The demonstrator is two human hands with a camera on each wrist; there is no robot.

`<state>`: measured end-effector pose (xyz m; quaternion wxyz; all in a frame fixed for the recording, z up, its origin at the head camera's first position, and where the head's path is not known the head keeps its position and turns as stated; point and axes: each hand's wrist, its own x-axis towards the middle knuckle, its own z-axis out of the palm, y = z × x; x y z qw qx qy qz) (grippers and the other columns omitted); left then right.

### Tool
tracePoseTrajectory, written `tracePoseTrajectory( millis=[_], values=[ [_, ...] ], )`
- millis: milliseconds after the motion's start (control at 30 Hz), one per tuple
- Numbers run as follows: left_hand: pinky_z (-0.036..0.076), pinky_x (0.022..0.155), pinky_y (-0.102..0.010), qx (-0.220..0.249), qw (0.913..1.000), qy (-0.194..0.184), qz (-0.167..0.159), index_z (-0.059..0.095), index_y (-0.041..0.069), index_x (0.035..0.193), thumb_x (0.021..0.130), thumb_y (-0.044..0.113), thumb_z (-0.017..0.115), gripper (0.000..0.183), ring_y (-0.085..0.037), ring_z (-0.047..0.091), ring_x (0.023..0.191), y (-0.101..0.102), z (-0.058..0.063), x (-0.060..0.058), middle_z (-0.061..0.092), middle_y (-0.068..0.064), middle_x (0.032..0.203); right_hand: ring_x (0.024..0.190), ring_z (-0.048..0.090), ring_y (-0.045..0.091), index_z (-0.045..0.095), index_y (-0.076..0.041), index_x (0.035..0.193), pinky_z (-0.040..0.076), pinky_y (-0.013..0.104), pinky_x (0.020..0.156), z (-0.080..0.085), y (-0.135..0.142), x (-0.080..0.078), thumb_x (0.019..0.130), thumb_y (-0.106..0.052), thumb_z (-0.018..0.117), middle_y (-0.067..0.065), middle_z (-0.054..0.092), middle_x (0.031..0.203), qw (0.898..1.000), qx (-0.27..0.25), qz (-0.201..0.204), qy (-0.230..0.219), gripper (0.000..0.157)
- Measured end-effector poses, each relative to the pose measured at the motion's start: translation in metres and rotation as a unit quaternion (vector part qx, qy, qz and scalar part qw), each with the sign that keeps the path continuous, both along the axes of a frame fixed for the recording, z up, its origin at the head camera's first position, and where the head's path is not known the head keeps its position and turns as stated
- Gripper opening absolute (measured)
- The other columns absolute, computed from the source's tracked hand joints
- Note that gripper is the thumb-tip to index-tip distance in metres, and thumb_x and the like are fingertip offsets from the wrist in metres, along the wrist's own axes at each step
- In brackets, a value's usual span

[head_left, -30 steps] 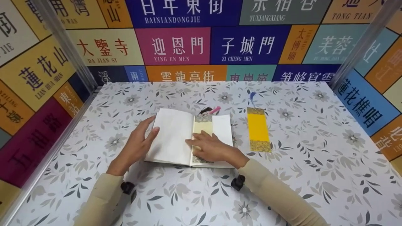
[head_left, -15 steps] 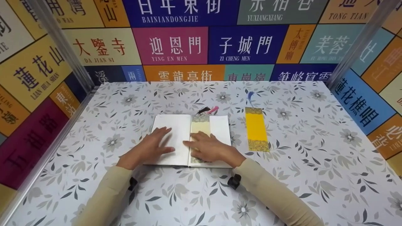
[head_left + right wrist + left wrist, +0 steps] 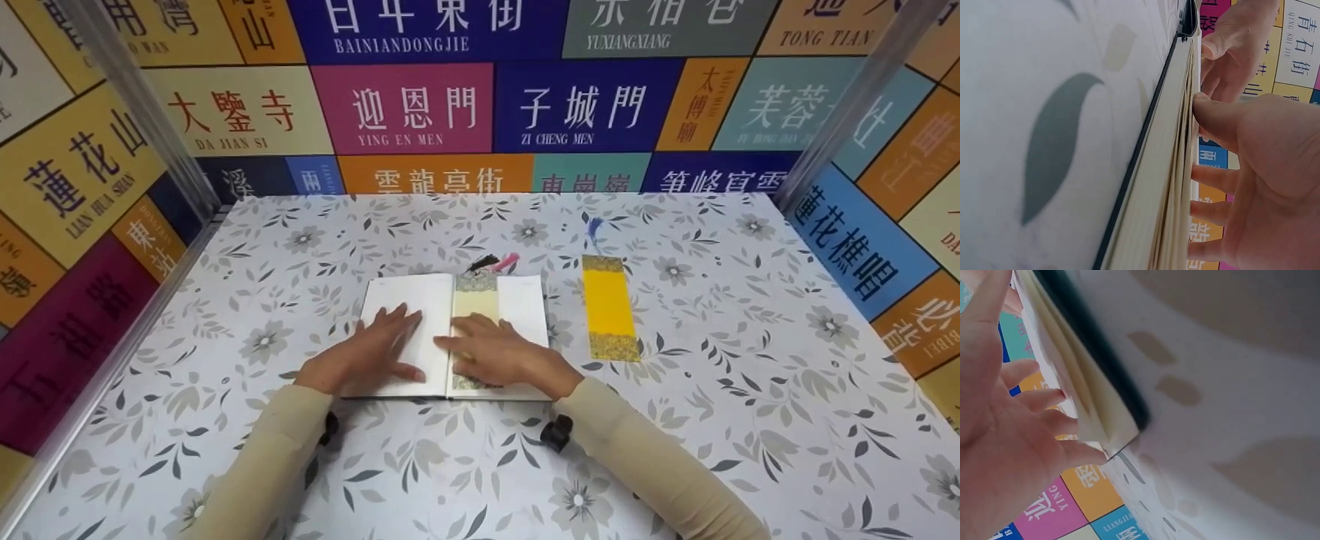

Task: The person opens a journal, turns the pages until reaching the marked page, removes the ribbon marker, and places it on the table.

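An open book (image 3: pixel 520 300) with blank white pages and a dark cover lies on the table. My left hand (image 3: pixel 375 349) rests with spread fingers on its left page; the left wrist view shows those fingertips touching the page near its edge. On the right page, along the spine, lies a bookmark (image 3: pixel 477 301), pale yellow with grey patterned ends. A black tassel (image 3: pixel 482 262) and a pink tassel (image 3: pixel 506 262) stick out past the book's top. My right hand (image 3: pixel 499 352) presses flat over the bookmark and page, hiding the bookmark's middle. In the right wrist view the page edges (image 3: pixel 1171 169) show under its fingertips.
To the right of the book lies a yellow bookmark (image 3: pixel 609 306) with patterned ends and a blue tassel (image 3: pixel 594 231). A floral cloth (image 3: pixel 420 472) covers the table. Colourful printed panels (image 3: pixel 405 109) stand behind and at both sides.
My left hand has moved from the left page's outer edge onto the page, and the raised left side now lies flatter. The right hand has stayed on the bookmark.
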<state>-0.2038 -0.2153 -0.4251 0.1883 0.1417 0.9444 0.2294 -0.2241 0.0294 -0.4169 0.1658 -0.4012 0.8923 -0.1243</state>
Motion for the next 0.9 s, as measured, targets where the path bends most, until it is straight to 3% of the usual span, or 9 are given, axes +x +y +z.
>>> tracePoseTrajectory(
  millis=[333, 567, 733, 900],
  values=[
    [0.0, 0.123, -0.067, -0.058, 0.998, -0.023, -0.01, 0.017, 0.012, 0.162, 0.087, 0.052, 0.072, 0.101, -0.047, -0.005, 0.154, 0.006, 0.003, -0.006, -0.002, -0.02, 0.168, 0.15, 0.032, 0.035, 0.043, -0.018, 0.153, 0.028, 0.065, 0.116, 0.001, 0.0, -0.002, 0.097, -0.028, 0.064, 0.015, 0.038, 0.16, 0.998, -0.051, -0.035, -0.012, 0.06],
    [0.001, 0.121, -0.069, -0.064, 0.9975, -0.026, -0.016, 0.016, 0.011, 0.161, 0.087, 0.052, 0.071, 0.101, -0.048, -0.003, 0.153, 0.009, 0.005, -0.005, -0.002, -0.022, 0.167, 0.14, 0.044, 0.036, 0.049, -0.01, 0.148, 0.035, 0.06, 0.114, 0.003, 0.003, -0.007, 0.094, -0.027, 0.069, 0.017, 0.049, 0.149, 0.988, -0.139, -0.074, 0.004, 0.06],
    [0.001, 0.121, -0.069, -0.081, 0.9959, -0.037, -0.014, 0.014, 0.012, 0.162, 0.088, 0.052, 0.07, 0.101, -0.047, -0.004, 0.154, 0.01, 0.007, -0.006, -0.004, -0.021, 0.168, 0.119, 0.058, 0.035, 0.057, -0.002, 0.139, 0.048, 0.049, 0.105, 0.004, 0.005, -0.013, 0.093, -0.021, 0.071, 0.021, 0.057, 0.13, 0.966, -0.206, -0.153, -0.017, 0.052],
    [0.002, 0.122, -0.068, -0.094, 0.9943, -0.049, -0.006, 0.014, 0.013, 0.162, 0.088, 0.051, 0.07, 0.1, -0.047, -0.003, 0.154, 0.013, 0.009, -0.007, -0.003, -0.02, 0.168, 0.108, 0.065, 0.036, 0.063, 0.001, 0.126, 0.055, 0.043, 0.093, 0.001, 0.007, -0.021, 0.092, -0.021, 0.072, 0.021, 0.059, 0.118, 0.928, -0.25, -0.263, -0.078, 0.041]
  ],
)
